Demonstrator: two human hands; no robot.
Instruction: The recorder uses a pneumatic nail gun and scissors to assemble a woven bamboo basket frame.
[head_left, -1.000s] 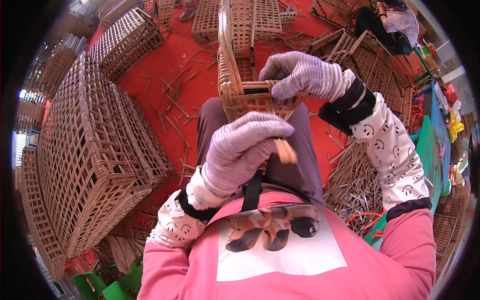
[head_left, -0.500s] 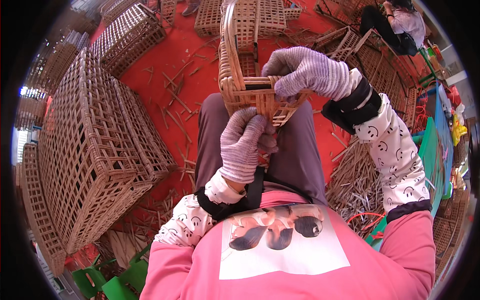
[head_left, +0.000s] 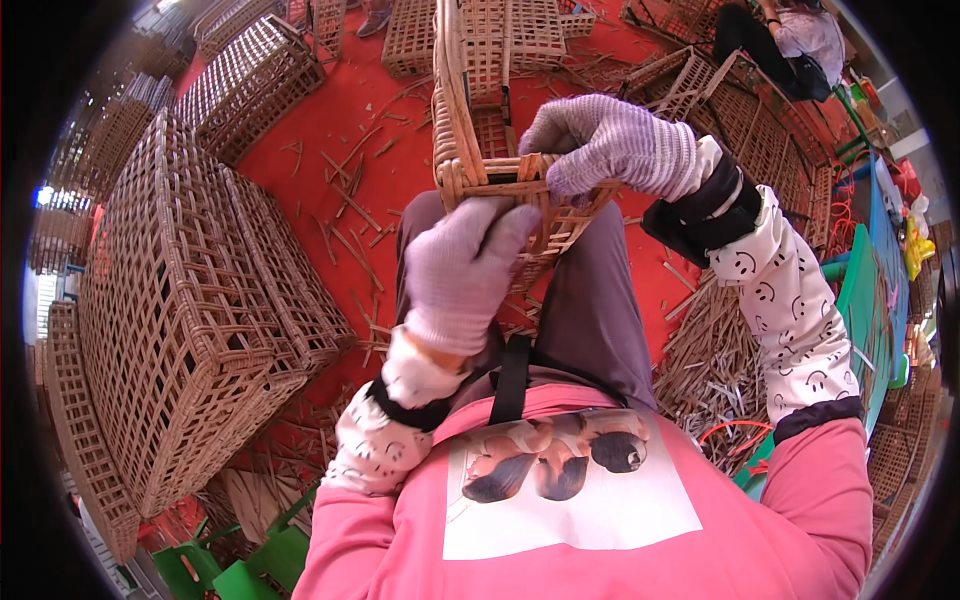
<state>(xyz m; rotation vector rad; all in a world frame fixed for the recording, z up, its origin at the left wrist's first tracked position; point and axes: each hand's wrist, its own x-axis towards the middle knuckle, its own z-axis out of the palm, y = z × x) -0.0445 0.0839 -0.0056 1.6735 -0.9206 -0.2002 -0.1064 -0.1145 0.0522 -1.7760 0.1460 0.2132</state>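
Observation:
Between my knees stands a brown woven wicker basket (head_left: 462, 140) with a dark inner frame and a flat wrapped rim. My right hand (head_left: 610, 145), in a purple-and-white striped knit glove, is closed on the near right part of the rim, thumb on the near side. My left hand (head_left: 460, 265), in a matching glove and slightly blurred, lies against the near wall just under the rim. Its fingers are curled in, and what they pinch is hidden. Part of the weave (head_left: 555, 240) shows below my right hand.
Large woven baskets (head_left: 180, 330) stand at the left, others (head_left: 415, 40) at the back. Cut strips (head_left: 360, 210) litter the red floor, with a heap (head_left: 710, 360) at my right. A green chair (head_left: 862, 300) is at the right. A person (head_left: 800, 45) sits far right.
My left hand has moved up and left, from below the near wall to just under the rim. My right hand keeps its hold. The basket shifted slightly left in view.

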